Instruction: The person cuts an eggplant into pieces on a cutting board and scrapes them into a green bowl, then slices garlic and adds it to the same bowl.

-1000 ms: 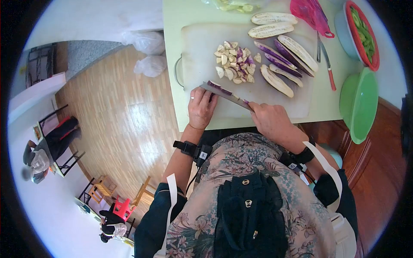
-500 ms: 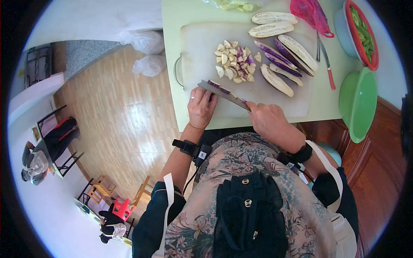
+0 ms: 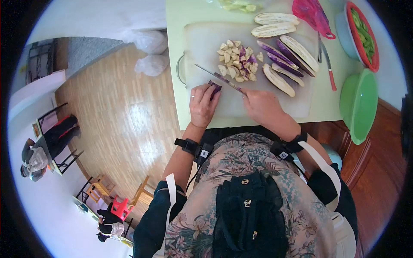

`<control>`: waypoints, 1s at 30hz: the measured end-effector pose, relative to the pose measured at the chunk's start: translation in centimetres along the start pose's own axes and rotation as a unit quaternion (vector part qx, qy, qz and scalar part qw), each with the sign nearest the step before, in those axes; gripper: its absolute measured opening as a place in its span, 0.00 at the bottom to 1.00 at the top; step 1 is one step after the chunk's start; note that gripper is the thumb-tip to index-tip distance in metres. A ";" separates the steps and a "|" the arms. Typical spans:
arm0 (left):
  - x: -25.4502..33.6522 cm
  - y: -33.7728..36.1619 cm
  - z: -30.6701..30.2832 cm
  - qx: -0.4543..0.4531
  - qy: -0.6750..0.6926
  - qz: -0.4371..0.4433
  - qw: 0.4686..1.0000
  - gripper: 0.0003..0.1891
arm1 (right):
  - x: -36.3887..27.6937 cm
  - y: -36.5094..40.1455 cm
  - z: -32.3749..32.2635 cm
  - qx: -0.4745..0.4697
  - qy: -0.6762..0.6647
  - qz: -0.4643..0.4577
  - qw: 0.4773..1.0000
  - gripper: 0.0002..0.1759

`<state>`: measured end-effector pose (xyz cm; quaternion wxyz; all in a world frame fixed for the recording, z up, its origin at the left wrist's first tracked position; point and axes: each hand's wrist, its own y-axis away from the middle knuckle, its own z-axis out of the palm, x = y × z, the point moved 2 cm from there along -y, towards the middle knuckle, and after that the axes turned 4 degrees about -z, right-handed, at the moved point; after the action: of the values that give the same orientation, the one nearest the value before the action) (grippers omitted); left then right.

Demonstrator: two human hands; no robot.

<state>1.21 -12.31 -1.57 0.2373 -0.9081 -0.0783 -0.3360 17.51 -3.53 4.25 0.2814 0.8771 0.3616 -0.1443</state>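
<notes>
My left hand (image 3: 203,104) presses a short purple eggplant piece (image 3: 214,89) against the white cutting board (image 3: 198,47), near its lower left. My right hand (image 3: 264,106) grips the handle of a knife (image 3: 220,78), whose blade slants up and left, just above the piece. Beyond the blade lies a heap of diced eggplant (image 3: 237,60). Purple eggplant wedges (image 3: 282,60) and long halves with pale cut faces (image 3: 299,51) rest on the right of the board. Two more pale slices (image 3: 273,29) lie at the top.
A second knife with a red handle (image 3: 331,75) lies right of the board. Beyond it are a green basin (image 3: 358,105) and a red-rimmed bowl of green vegetables (image 3: 365,38). A pink bag (image 3: 312,17) is at the top. Two people sit far left.
The knife has lifted away from my left hand and moved up, its blade now beside the diced heap. My right hand has shifted slightly up and left. The eggplant piece remains under my left fingers.
</notes>
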 end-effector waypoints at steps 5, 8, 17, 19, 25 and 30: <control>-0.2 0.3 0.0 -0.003 -0.012 -0.006 1.000 0.15 | -0.4 3.0 -1.6 -0.025 0.013 -0.022 0.999 0.13; -0.3 0.4 0.0 -0.015 -0.024 -0.009 1.000 0.14 | -0.5 4.1 -1.5 -0.052 0.039 -0.016 0.998 0.13; -0.1 0.2 -0.2 -0.020 -0.027 -0.014 0.999 0.13 | -0.4 4.4 -0.9 -0.042 0.051 -0.019 0.998 0.13; -0.1 0.1 -0.1 -0.016 -0.025 -0.011 1.000 0.13 | -0.5 4.1 -0.9 -0.043 0.047 -0.024 0.998 0.13; -0.1 0.2 0.0 -0.010 -0.029 -0.001 1.000 0.14 | -1.4 2.4 -0.8 -0.034 0.016 -0.048 0.998 0.17; -0.2 0.3 0.0 -0.014 -0.015 -0.003 1.000 0.15 | -2.1 -0.3 0.1 -0.019 0.013 -0.059 0.998 0.13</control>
<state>1.09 -12.56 -1.79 0.2223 -0.9160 -0.0802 -0.3242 15.82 -4.59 4.98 0.2842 0.8504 0.4193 -0.1426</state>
